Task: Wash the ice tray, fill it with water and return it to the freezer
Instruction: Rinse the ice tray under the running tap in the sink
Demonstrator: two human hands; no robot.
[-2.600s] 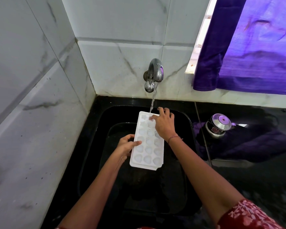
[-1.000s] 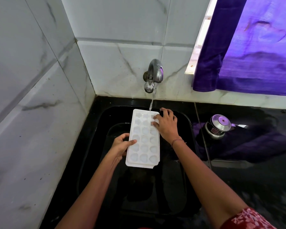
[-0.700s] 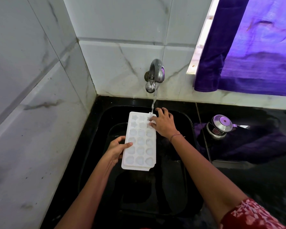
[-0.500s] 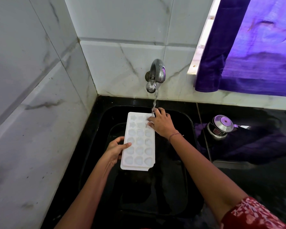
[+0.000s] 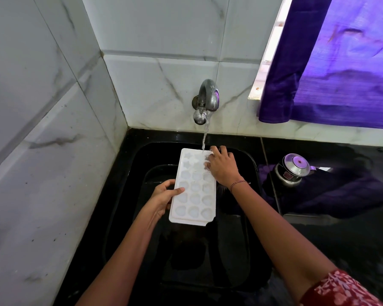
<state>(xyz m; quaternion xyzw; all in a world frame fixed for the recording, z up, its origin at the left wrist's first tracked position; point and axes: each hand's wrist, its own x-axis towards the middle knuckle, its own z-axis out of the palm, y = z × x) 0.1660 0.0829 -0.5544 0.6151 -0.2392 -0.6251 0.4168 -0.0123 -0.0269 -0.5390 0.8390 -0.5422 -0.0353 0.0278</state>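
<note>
Grey marbled tiles back a black sink where a tap runs. Above the basin sits a white ice tray with three rows of moulded cells, stars at its far end. The left hand grips its left edge, thumb on top. The right hand curls over the far right corner, under the stream.

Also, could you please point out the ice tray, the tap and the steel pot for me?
ice tray (image 5: 194, 191): head view, on a mould near its middle.
tap (image 5: 209, 93): head view, on the curved spout.
steel pot (image 5: 295, 163): head view, on its lid.
</note>
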